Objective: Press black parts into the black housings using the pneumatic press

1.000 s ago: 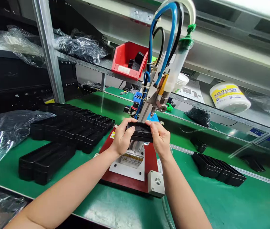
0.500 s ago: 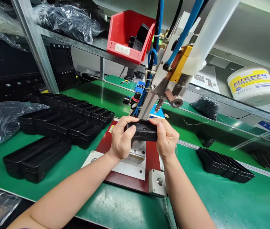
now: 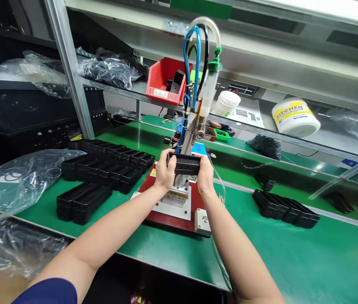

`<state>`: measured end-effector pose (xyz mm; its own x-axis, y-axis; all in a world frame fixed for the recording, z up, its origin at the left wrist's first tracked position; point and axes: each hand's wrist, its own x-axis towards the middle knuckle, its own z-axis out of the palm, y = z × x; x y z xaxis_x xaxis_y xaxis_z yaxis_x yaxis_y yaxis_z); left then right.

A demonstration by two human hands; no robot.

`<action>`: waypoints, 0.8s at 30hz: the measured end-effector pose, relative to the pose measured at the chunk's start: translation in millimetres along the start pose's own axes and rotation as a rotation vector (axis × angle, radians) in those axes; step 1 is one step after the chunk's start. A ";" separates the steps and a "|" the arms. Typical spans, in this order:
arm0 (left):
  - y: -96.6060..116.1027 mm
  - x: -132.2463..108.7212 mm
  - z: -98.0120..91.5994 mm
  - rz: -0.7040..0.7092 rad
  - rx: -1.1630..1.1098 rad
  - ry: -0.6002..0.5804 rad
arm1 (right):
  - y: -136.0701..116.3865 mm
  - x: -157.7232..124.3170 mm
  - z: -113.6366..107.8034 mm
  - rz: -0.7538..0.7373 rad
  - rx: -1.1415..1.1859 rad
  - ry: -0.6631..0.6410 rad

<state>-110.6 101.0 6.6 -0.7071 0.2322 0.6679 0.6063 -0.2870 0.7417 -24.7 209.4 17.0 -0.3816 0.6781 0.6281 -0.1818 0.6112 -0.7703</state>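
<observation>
Clamping black tray (image 3: 187, 165) between left hand (image 3: 165, 173) and right hand (image 3: 205, 174); seemingly working mid-batch, leaving left-side trays (image 3: 103, 168), right-side trays (image 3: 283, 208) unheld.

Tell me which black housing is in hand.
The black housing gripped at its ends by the left hand and right hand; the left-side housings and right-side housings rest on the green bench.

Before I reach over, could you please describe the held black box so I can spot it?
Find the green bench, then the upright machine with blue hoses. In front of it, the left hand and right hand hold the black box. Unlike the similar boxes resting on the bench at either side, it is raised between two hands.
</observation>
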 end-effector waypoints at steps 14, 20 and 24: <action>9.6 17.3 1.1 0.070 0.141 0.094 | -17.2 13.5 12.1 -0.011 -0.173 0.219; 0.5 24.9 3.6 0.023 0.114 0.057 | -14.3 10.6 6.2 0.018 -0.254 0.149; 2.2 23.0 0.4 0.002 0.095 0.023 | -14.9 8.8 -0.4 0.009 -0.233 0.090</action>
<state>-125.4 106.1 23.5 -0.7135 0.2101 0.6684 0.6387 -0.1972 0.7438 -25.0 206.4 34.1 -0.2982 0.7113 0.6364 0.0390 0.6753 -0.7365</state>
